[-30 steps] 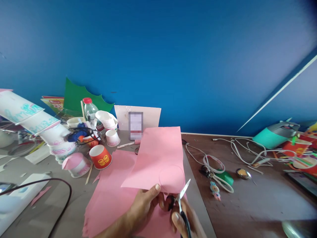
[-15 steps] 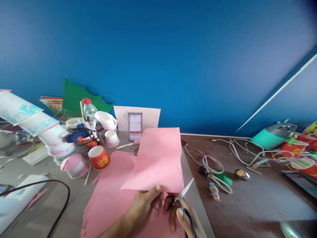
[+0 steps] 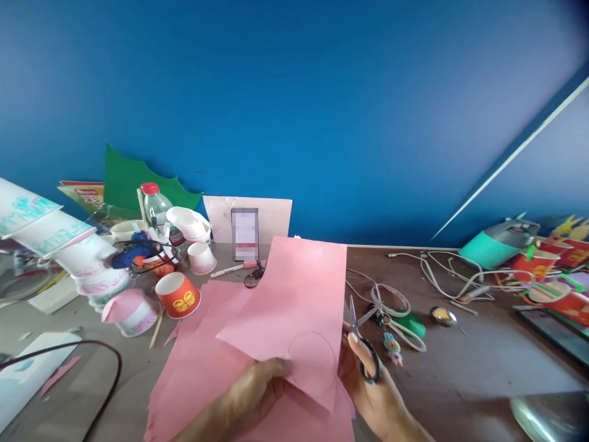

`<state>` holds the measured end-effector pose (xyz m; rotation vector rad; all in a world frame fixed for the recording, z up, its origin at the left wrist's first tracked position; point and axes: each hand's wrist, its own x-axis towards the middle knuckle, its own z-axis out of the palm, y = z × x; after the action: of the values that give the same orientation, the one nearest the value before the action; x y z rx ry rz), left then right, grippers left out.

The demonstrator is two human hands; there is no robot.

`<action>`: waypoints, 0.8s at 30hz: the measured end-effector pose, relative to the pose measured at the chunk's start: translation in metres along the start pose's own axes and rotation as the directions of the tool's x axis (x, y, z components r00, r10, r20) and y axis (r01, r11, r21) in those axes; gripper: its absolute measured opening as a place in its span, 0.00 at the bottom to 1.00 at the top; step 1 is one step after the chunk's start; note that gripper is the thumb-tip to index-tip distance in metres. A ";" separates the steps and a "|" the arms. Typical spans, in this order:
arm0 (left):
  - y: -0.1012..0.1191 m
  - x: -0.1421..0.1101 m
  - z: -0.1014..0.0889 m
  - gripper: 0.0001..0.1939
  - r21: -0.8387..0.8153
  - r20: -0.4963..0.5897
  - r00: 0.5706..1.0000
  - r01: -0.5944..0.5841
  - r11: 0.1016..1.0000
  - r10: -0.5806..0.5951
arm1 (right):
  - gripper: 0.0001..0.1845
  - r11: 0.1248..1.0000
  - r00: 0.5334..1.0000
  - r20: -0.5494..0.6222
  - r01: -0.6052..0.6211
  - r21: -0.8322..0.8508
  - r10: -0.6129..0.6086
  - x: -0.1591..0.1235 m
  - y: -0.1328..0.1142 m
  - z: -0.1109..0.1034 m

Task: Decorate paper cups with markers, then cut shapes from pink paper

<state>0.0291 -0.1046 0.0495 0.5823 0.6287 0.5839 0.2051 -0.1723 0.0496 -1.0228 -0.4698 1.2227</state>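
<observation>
A sheet of pink paper (image 3: 304, 288) with a drawn circle near its lower right corner is held up by my left hand (image 3: 262, 387), thumb on top and fingers underneath at the lower edge. My right hand (image 3: 372, 383) is closed on a pair of scissors (image 3: 363, 344) at the sheet's right edge. The blades are spread and point up, beside the paper. One black handle loop shows around the fingers; the other is hidden. More pink sheets (image 3: 193, 368) lie on the table below both hands.
Left stand a red paper cup (image 3: 178, 296), small white cups (image 3: 201, 258), a plastic bottle (image 3: 156, 205) and a leaning stack of decorated cups (image 3: 59, 230). A phone (image 3: 245, 234) leans on a pale board. White cables (image 3: 432, 270), a keychain figure (image 3: 392, 348) and a teal object (image 3: 488, 247) lie right.
The sheet has tilted, its lower right corner swinging down toward me. My right hand has moved right and slightly up with the scissors, whose blades now point upward.
</observation>
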 end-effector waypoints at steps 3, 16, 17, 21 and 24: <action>-0.006 0.000 -0.002 0.10 0.100 0.023 0.990 0.135 0.986 -0.138 | 0.25 1.000 0.999 -0.039 0.000 -0.018 -0.001 -0.002 -0.002 0.005; -0.007 0.008 -0.004 0.16 -0.198 0.099 0.993 0.088 0.976 -0.070 | 0.25 0.880 0.967 0.105 0.254 -0.401 -0.231 -0.003 0.015 0.008; -0.006 0.008 -0.003 0.14 -0.209 0.046 0.997 0.065 0.976 -0.056 | 0.26 0.878 0.967 0.134 0.252 -0.406 -0.215 -0.005 0.015 0.009; -0.002 0.005 0.001 0.14 -0.237 -0.043 0.999 -0.012 0.971 0.002 | 0.28 0.872 0.974 0.192 0.194 -0.449 -0.118 -0.015 0.017 0.005; 0.004 0.003 0.005 0.14 -0.229 0.009 1.000 0.005 0.973 -0.003 | 0.29 0.883 0.983 0.183 0.100 -0.458 -0.016 -0.020 0.016 -0.002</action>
<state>0.0330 -0.1018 0.0539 0.3666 0.5453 0.6395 0.1913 -0.1920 0.0393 -1.3005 -0.9610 1.1749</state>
